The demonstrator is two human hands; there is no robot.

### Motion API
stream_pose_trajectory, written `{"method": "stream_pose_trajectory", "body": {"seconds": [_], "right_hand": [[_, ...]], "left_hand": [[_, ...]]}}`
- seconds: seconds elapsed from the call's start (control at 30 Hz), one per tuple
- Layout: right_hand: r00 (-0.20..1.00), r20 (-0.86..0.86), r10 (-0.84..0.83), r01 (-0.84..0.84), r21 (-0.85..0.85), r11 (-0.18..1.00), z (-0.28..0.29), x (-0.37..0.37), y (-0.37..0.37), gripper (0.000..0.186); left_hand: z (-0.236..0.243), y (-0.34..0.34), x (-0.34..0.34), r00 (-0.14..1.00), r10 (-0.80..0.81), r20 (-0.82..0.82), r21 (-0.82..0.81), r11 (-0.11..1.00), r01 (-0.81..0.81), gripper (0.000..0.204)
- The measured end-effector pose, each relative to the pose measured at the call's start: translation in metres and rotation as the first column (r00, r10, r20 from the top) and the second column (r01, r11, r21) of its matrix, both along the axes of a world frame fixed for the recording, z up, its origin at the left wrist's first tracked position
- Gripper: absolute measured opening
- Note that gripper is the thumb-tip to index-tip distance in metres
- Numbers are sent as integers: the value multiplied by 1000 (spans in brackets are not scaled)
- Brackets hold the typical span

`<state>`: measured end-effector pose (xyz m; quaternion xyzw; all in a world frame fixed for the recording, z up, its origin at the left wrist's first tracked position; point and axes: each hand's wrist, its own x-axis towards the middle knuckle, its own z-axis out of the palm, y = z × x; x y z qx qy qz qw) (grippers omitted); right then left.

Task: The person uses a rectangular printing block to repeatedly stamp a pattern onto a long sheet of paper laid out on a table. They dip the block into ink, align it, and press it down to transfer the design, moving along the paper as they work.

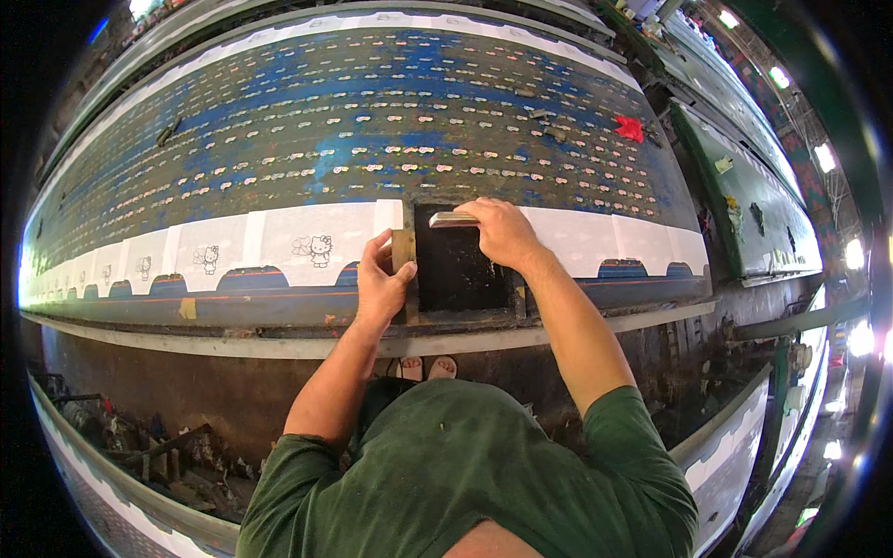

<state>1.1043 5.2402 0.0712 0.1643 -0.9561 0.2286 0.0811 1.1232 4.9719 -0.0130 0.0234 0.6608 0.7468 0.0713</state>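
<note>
1. along the near edge of a long, paint-marked blue and grey table [353, 167], a dark rectangular frame [404, 249] with a black inner panel [465, 279] lies between two visible stretches of a white strip with a scalloped edge [298, 232]; line-drawn black figures show on the left stretch.
2. the person's left hand [383, 286] is half curled, thumb and fingertips at the frame's left rail; how firmly it grips cannot be told. good practice would be steady pressure there, so that the frame does not skew against the strip.
3. the person's right hand [507, 232] is closed around one end of a flat, pale, straight-edged bar [450, 220], which sits at the frame's far end, lying crosswise. whether its underside touches the panel is hidden.
4. judging by this pose, the step seems to call for the bar to be level and square to the side rails, with even pressure along its length; the one-ended hold could let the free left end lift.
5. both wrists are best held low and relaxed, and the left thumb clear of the bar's path.
</note>
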Motion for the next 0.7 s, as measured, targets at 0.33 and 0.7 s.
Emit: {"method": "stream_pose_trajectory", "body": {"seconds": [0.33,0.7], "right_hand": [[996,-69,51,-41,141,989,-22,104,-28,55],[1000,11,20,-20,-73,997,-17,171,-25,57]], "left_hand": [[-15,-1,1,998,21,-67,11,1000,-20,72],[-19,24,16,934,119,-336,-271,938,-216,92]]}}
